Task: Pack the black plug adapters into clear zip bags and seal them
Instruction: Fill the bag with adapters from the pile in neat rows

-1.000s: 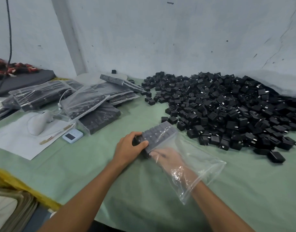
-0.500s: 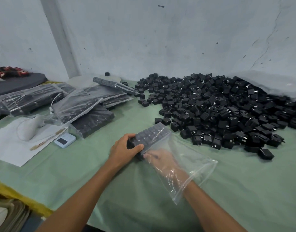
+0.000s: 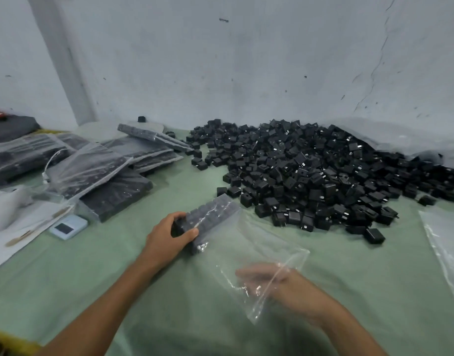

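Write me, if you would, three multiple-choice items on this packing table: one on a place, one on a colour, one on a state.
1. On which side of the packed bags does the loose adapter pile lie?
A) left
B) right, by the wall
C) in front

2. What colour is the table cover?
A) green
B) red
C) white

3. What is the left hand doing?
A) lying flat
B) gripping the adapter block in the clear bag
C) holding scissors

1 B: the pile spreads rightward along the wall.
2 A: the cover is pale green.
3 B: its fingers curl round the block's end.
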Demonstrator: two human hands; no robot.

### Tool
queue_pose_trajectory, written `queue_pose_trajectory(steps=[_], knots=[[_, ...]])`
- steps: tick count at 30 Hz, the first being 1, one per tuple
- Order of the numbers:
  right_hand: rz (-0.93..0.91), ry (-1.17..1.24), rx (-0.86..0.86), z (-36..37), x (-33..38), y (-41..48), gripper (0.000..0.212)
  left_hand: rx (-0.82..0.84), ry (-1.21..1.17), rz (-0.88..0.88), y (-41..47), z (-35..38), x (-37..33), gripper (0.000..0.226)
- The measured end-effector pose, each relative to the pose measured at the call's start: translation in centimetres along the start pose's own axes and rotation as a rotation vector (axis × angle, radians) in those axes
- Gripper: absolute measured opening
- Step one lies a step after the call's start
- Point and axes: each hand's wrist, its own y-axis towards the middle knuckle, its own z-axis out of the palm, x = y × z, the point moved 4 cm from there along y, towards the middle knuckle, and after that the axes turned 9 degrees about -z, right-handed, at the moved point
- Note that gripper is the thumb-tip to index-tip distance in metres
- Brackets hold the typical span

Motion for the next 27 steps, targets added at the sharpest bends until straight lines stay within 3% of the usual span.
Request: queue_pose_trajectory(steps=[2,4,7,9,11,13,20,23,27], knots=[[0.045,-0.017,0.057,-3.1,0.6,-2.3,0.035,-0.007,0.009,0.003,0.1,0.1,0.0,0.051],[0.043,-0.083,-0.012,-6.7,1.5,-3.0,0.036,-0.001,0.017,0.003,0.1,0.1,0.0,0.053],[0.017,-0.312,-0.359,-12.1,1.5,-1.1,0.044,0.009,0.017,-0.001,0.1,0.1,0.1,0.054],[0.019,-0.559,-0.517,-14.0,0.9,1.2,0.033,0.01,0.017,-0.002,0.0,0.1,0.1,0.055],[0.067,-0.787,-0.476,-14.3,-0.4,3.6,0.029,0.011,0.019,-0.007,-0.1,0.0,0.0,0.054],[0.118,-0.977,-0.4,-13.9,-1.9,5.1,0.039,0.016,0.016,-0.01,-0.1,0.0,-0.1,0.054],[0.208,-1.268,-0.522,-14.4,-3.8,4.2,0.041,0.01,0.004,-0.01,-0.2,-0.1,-0.1,0.05],[0.125,-0.965,-0.595,-15.0,-3.5,2.8,0.034,0.012,0.003,-0.01,-0.1,-0.1,-0.1,0.051],[-0.049,-0.065,-0.799,-15.3,-1.7,-0.2,0.029,0.017,0.002,-0.012,0.0,0.0,0.0,0.052]])
